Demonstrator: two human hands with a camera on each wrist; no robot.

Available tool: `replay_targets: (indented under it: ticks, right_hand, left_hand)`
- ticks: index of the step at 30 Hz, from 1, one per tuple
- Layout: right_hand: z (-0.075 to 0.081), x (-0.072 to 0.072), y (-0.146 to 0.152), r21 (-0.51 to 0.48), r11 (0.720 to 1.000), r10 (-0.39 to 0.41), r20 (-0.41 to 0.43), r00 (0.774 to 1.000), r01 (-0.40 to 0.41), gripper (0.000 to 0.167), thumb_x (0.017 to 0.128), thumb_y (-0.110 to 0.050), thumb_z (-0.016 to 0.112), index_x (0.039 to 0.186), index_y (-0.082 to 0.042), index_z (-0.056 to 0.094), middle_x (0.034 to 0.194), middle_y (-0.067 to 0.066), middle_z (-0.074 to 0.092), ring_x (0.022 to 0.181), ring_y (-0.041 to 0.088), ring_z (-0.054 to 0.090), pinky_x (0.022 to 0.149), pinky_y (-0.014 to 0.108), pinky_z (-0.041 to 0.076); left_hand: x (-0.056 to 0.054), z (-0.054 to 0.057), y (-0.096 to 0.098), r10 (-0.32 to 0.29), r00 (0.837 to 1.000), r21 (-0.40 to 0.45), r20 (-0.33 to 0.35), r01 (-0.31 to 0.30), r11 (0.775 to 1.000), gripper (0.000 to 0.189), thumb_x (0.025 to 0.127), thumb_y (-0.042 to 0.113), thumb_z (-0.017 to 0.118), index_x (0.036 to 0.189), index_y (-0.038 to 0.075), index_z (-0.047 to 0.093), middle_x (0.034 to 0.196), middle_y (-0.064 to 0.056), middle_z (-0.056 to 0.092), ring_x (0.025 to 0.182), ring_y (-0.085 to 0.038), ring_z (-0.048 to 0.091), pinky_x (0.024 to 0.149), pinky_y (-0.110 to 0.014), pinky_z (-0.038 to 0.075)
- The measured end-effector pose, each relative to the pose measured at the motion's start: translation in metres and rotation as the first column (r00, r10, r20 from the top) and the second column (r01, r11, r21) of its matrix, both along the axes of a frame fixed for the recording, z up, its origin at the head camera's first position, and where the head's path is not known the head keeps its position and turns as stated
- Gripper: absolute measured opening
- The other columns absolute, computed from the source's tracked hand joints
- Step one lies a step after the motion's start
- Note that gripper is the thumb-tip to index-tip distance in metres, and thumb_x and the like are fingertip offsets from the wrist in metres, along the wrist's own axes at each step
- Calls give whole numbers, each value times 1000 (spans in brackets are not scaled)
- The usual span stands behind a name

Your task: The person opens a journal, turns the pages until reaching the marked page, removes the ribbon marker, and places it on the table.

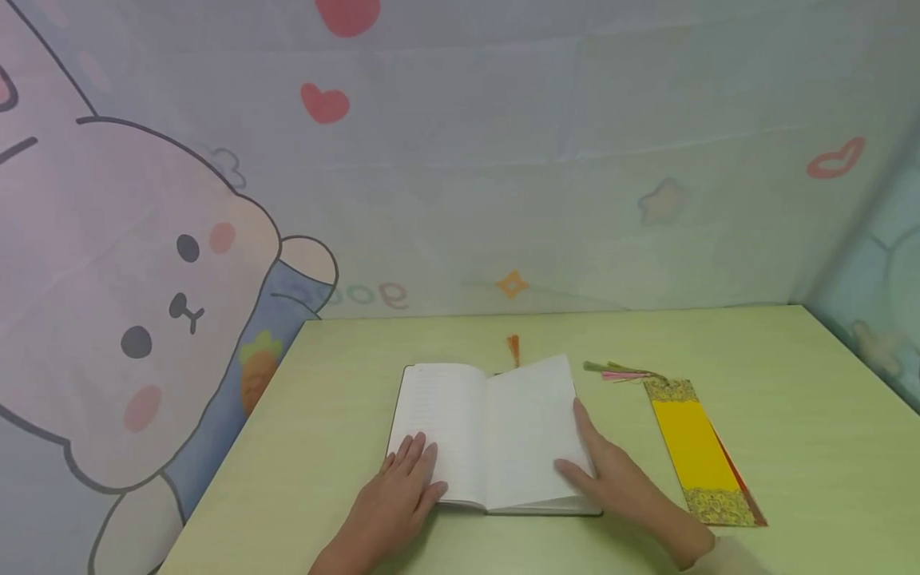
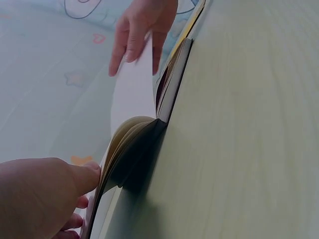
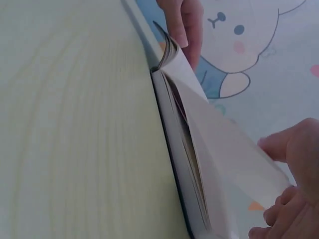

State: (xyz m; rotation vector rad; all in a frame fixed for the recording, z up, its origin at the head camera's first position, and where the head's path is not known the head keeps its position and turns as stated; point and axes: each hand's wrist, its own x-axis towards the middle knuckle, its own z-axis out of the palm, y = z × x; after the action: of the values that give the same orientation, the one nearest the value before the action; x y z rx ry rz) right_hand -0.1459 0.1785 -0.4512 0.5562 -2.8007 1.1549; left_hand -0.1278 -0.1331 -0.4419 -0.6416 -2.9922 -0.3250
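Note:
An open notebook with white pages, lines showing on the left one, lies on the table. My left hand rests on its left page near the lower corner, fingers extended, with the thumb by the bottom edge. My right hand holds a lifted page by its outer edge, thumb on the near face and fingers behind. In the right wrist view this raised page slants up from the pages beneath. An orange tassel sticks out past the notebook's top edge; whatever it hangs from is mostly hidden.
Right of the notebook lies a yellow bookmark with patterned ends, a red edge showing beneath it. Green and pink tassels trail from its top. A printed cloth hangs behind the pale wood-grained table.

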Motion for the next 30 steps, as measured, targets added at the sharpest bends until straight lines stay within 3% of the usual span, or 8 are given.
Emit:
replay_targets:
  ticks: [3,6,9,13,20,25,30]
  right_hand:
    - [6,6,-9,-27,998,-66,-55,996,64,79,90,-23,62,146,4,13,149,20,21,130,35,33,103,47,30]
    - [14,11,-18,-67,992,-113,-44,993,110,75,89,-10,60,146,6,14,148,21,22,130,34,32,103,47,29]
    - [23,17,-28,-114,983,-143,4,990,143,72,88,-4,56,145,6,14,148,20,21,132,33,29,104,47,27]
    - [31,25,-41,-170,969,-182,-14,983,177,69,87,0,54,145,5,18,147,20,26,129,32,36,103,46,31]
    - [29,33,-61,-250,965,-133,-194,972,83,68,84,4,56,145,-1,27,145,12,35,128,24,38,100,41,35]
    - [22,33,-72,-164,986,-77,-271,960,32,66,86,-3,60,144,-1,30,146,9,34,132,18,32,103,37,31]
    - [17,32,-80,-86,994,31,-302,953,-60,65,89,-24,63,143,-2,34,149,11,28,136,20,26,106,45,26]
  left_hand:
    - [0,1,1,1,1000,-4,1,-1,1000,56,96,39,45,136,-1,44,143,-20,37,133,-34,31,105,-50,29]
    - [1,1,1,-1,1000,-5,0,1,1000,56,96,38,46,135,-2,44,142,-21,37,133,-35,31,105,-50,29]
    - [1,1,1,-2,1000,-5,-1,2,1000,55,96,37,46,135,-3,45,142,-21,37,132,-35,31,104,-50,30]
    - [2,1,1,-3,1000,-1,-1,3,1000,55,97,37,45,135,-3,44,142,-21,37,133,-35,31,105,-50,29]
    - [2,2,1,-9,1000,1,-8,9,1000,55,97,37,46,135,-3,44,142,-21,37,133,-35,31,105,-49,29]
    - [1,0,1,-14,1000,0,-27,14,1000,55,97,37,46,135,-2,45,142,-21,38,132,-35,32,105,-50,30]
    - [1,0,0,-16,999,-3,-41,16,1000,55,96,37,46,135,-2,45,141,-21,38,132,-35,33,104,-50,30]
